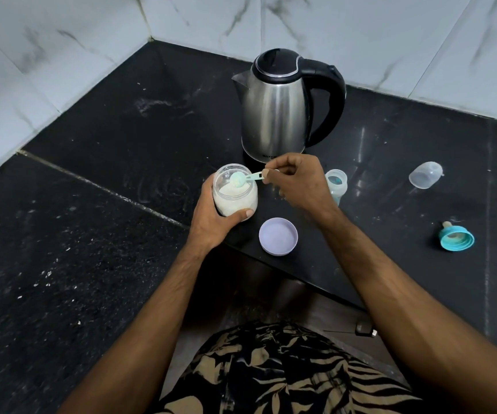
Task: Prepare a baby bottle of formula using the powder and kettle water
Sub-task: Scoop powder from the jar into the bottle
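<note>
My left hand point(211, 218) grips a clear jar point(235, 200) of white formula powder, tilted a little toward me on the black counter. My right hand point(296, 182) pinches the handle of a pale green scoop point(239, 178); its bowl, heaped with powder, sits over the jar's open mouth. Just right of that hand stands the open baby bottle point(337, 183), partly hidden by my fingers. The steel kettle point(277, 109) with a black handle and lid stands behind the jar.
The jar's lilac lid point(278, 235) lies upside down near the counter's front edge. A clear bottle cap point(425, 174) lies at the right, and the teal ring with its teat point(456, 236) lies nearer. Marble walls close the corner behind.
</note>
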The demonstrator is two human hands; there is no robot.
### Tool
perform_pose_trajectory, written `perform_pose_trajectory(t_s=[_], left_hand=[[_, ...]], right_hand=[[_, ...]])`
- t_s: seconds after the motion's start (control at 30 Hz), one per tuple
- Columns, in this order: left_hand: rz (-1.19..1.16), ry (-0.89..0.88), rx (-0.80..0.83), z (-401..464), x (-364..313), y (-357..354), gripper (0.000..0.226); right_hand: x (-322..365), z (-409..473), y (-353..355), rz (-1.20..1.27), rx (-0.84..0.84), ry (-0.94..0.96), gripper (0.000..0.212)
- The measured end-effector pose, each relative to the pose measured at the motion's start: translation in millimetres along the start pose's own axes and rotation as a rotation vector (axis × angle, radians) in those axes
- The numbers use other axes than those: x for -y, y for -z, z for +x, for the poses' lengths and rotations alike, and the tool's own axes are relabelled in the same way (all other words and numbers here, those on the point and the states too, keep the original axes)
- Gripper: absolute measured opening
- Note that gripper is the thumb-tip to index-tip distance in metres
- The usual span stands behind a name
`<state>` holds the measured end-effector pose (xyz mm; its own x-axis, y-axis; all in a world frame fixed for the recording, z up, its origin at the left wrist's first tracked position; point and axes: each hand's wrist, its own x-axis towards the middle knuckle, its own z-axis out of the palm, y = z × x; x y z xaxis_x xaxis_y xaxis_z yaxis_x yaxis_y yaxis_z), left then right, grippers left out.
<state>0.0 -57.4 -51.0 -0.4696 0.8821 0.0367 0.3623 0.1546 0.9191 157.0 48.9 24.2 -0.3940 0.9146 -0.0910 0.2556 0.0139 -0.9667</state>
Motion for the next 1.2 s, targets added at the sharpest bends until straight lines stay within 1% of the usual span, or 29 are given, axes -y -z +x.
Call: perform_pose_trajectory(t_s=[0.03,0.13,0.17,0.3,0.43,0.63,0.83,0.93,1.07,1.2], left_hand=[[-0.003,0.002,0.009,1,0,1,0.097],[-0.010,0.026,-0.002,4,-4,5,0.119],[-0.012,0.024,-0.010,6,-7,6,0.122],[0.000,-0.054,-0.064,10,-27,10,0.112],[0.030,-0.149,-0.073,11,-49,6,0.105],[0.080,-0.252,-0.036,13,-75,-19,0.092],[0.078,-0.328,0.033,15,-89,-59,0.083],[0.039,-0.304,0.082,13,-89,-80,0.084],[-0.032,-0.180,0.113,14,-80,-113,0.089],[-0.008,-0.100,0.149,18,-67,-142,0.087]], right_hand=[[1,-1,2,0.005,-0.005,0.002,0.009],[7,-4,9,0.043,-0.025,0.009,0.002],[8,-5,12,0.059,-0.035,0.016,0.002],[14,-8,26,0.130,-0.082,0.060,0.002],[19,-10,46,0.146,-0.140,0.092,0.008],[14,-7,80,0.139,-0.221,0.105,0.004],[6,-13,107,0.145,-0.282,0.101,0.010],[-3,-15,118,0.129,-0.296,0.088,0.011],[-15,-17,131,0.108,-0.319,0.069,0.014],[-25,-19,141,0.055,-0.317,0.074,0.014]])
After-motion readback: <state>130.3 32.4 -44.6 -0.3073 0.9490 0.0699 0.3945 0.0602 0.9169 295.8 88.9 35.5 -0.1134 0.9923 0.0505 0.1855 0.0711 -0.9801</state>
